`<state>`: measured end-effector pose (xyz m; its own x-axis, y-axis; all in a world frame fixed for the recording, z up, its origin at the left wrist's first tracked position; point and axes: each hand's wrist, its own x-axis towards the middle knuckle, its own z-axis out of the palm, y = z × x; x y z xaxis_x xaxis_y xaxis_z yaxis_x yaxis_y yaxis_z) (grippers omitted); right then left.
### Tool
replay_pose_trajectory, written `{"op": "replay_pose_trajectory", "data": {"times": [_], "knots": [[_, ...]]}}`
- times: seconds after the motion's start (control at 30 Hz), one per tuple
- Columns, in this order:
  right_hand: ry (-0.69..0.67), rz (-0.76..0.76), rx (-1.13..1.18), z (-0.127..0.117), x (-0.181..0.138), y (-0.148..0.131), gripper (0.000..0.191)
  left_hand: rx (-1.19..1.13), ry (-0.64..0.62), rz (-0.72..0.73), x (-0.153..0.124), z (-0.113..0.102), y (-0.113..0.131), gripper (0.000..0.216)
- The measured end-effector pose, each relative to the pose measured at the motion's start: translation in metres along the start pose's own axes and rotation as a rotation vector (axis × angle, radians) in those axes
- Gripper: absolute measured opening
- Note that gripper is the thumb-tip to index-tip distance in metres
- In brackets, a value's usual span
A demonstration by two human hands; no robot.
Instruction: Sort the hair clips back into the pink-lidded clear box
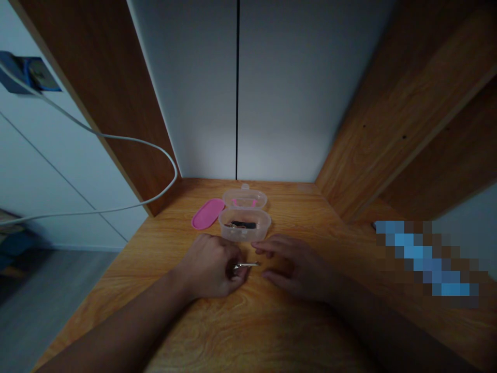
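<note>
The left grip (212, 267) was clenched on a small metal tool (248, 265); the right grip (297, 267) lay released, fingers spread, just beside it.

L hand (212, 265) curled, R hand (297, 267) open (loose)

Dim light. Wooden table (303, 331) set in an alcove: white back wall (279, 88), brown wood side panels (112, 93). Grey floor (42, 305) at left; white cable (128, 139) hangs across.

Pink lid (208, 213); clear container (244, 225); wood-grain orange table (272, 331).
</note>
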<state>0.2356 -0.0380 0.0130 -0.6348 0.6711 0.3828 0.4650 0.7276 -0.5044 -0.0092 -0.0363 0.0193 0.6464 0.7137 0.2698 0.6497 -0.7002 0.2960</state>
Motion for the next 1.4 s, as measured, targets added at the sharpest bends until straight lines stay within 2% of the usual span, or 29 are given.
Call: {"op": "replay_pose_trajectory", "data": {"times": [0.07,0.2,0.33,0.5,0.67,0.87,1.03,1.13,1.2,1.3,1.4], "knots": [[-0.1,0.016,-0.022,0.001,0.002,-0.001,0.053,-0.053,0.0,0.022,0.0,0.003,-0.001,0.012],[-0.21,-0.005,-0.047,0.002,0.008,-0.005,0.03,-0.077,-0.02,0.057,0.0,0.006,0.0,0.008],[-0.231,0.034,-0.066,0.004,0.009,-0.006,0.014,-0.053,0.018,0.151,0.0,0.006,0.001,0.008],[-0.195,0.027,-0.043,0.006,0.006,-0.003,0.006,-0.074,0.072,0.241,0.0,0.008,0.0,0.013],[-0.218,-0.003,0.058,0.003,0.005,-0.003,0.006,-0.146,0.236,0.252,-0.002,0.006,-0.002,0.009],[-0.063,-0.006,0.068,-0.001,0.006,-0.006,0.013,-0.163,0.458,0.176,-0.002,0.006,-0.005,0.009],[-0.043,-0.023,0.08,-0.004,0.007,-0.007,0.015,-0.174,0.615,0.152,0.0,0.006,-0.006,0.009],[-0.008,0.029,0.063,-0.004,0.005,-0.007,0.013,-0.197,0.631,0.185,0.0,0.005,-0.005,0.011],[0.045,0.01,0.062,-0.004,0.004,-0.006,0.013,-0.224,0.615,0.188,0.001,0.005,-0.004,0.011],[0.185,-0.084,0.07,-0.006,0.004,-0.008,0.011,-0.247,0.608,0.16,0.001,0.006,-0.005,0.014],[0.359,-0.178,0.079,-0.009,0.004,-0.011,0.02,-0.267,0.598,0.162,0.002,0.006,-0.006,0.016]]}}
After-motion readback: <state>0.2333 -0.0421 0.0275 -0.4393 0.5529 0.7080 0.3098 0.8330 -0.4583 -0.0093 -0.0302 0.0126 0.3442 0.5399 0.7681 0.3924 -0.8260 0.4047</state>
